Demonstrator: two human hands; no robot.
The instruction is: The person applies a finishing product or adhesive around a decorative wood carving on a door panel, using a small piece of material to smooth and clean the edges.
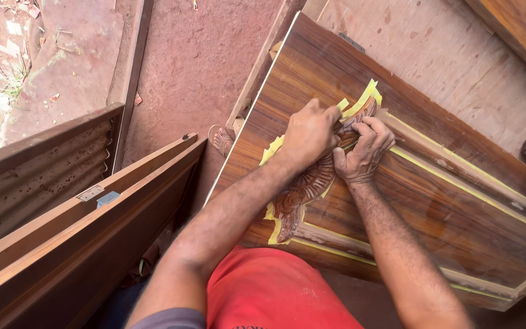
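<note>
A brown varnished wooden door panel (433, 201) lies flat in front of me. A carved wooden ornament (304, 189) runs diagonally across it, edged with yellow masking tape (365, 97). My left hand (309, 133) is closed into a fist and presses on the upper part of the carving; whatever it may hold is hidden. My right hand (363, 149) rests beside it with bent fingers pressing the carving near the taped end. The two hands touch each other.
Another wooden door (86, 225) with a metal hinge (91, 193) stands on edge at the left. A foot in a sandal (221, 140) shows on the red earth floor (196, 67). A plywood sheet (458, 67) lies beyond the panel. I wear red shorts (269, 292).
</note>
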